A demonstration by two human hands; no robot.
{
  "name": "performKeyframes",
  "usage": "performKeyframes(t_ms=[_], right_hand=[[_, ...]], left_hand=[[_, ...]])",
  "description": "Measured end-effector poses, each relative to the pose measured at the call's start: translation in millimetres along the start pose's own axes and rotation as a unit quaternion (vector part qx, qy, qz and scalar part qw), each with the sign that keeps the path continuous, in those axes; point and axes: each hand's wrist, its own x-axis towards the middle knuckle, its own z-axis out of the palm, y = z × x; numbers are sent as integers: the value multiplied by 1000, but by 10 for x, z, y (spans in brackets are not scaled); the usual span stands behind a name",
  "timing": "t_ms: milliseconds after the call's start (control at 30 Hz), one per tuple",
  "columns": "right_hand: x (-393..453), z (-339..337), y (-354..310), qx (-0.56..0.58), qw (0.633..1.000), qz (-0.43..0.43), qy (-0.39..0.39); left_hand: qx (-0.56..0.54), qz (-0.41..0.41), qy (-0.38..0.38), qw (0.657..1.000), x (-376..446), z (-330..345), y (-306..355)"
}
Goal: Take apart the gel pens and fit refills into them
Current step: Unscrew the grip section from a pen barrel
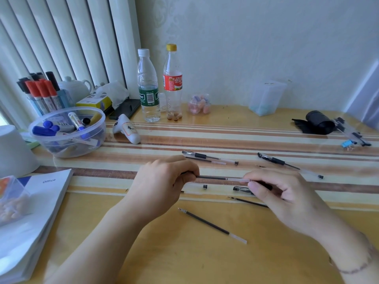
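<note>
Pinching refill between both hands' fingers; book reads "Office".

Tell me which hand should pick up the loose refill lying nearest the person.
Right, probably. The loose refill lies on the table between the hands, its clear end below the right hand. The left hand grips the held pen at its dark end, steadying it.
</note>
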Motion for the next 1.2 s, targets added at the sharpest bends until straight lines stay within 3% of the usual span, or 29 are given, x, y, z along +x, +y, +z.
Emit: performKeyframes(t_ms=[200,367,467,533,600,667,800,967,1067,1200], right_hand=[[-34,44,-55,-143,988,-2,-49],[-26,168,-117,-139,988,5,-65],[-27,168,-93,-52,997,42,-25],[8,146,-79,72,994,74,40],[36,119,-115,242,963,102,59],[32,117,-134,318,942,94,49],[14,171,-174,250,965,71,32],[-36,228,-191,56,997,45,3],[-46,236,-182,46,998,36,2],[-33,252,-178,22,1000,21,-4]], left_hand=[[37,43,-5,998,-7,-14,28],[-28,53,34,998,-19,65,156],[-107,-15,158,981,7,-31,128],[-176,-95,200,959,22,-102,129],[-214,-138,184,949,43,-126,178],[-231,-152,143,950,45,-113,237],[-291,-181,73,937,26,-56,276],[-353,-190,27,916,31,-40,323],[-366,-189,13,911,30,-31,330],[-332,-160,-3,930,33,-4,356]])
